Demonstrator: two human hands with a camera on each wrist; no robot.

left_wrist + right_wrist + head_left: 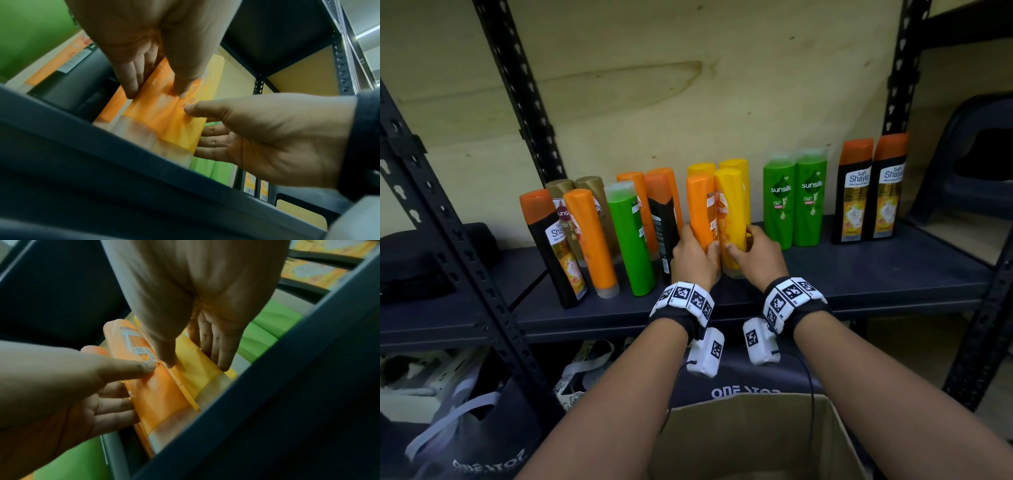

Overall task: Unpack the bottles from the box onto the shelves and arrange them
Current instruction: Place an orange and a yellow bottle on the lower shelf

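Both hands work side by side on the dark shelf [859, 274]. My left hand [697, 245] grips an upright orange bottle [700, 205] low on its body, thumb in front and fingers behind. My right hand [741, 241] grips a yellow Sunsilk bottle [732, 205] touching the orange one. In the left wrist view my left hand's fingers [131, 78] pinch the orange bottle [152, 110]. The right wrist view has my right hand's fingers [218, 345] wrapped round the yellow bottle [197, 374]. The open cardboard box [739, 438] sits below my forearms, its inside out of sight.
Leaning bottles crowd the left: black [554, 246], orange [592, 243], green [631, 240], brown ones behind. Two more yellow bottles [736, 166] stand behind the held pair. To the right stand two green Sunsilk bottles [794, 202] and two black Shayla bottles [869, 192]. Dark bags [476, 428] lie below.
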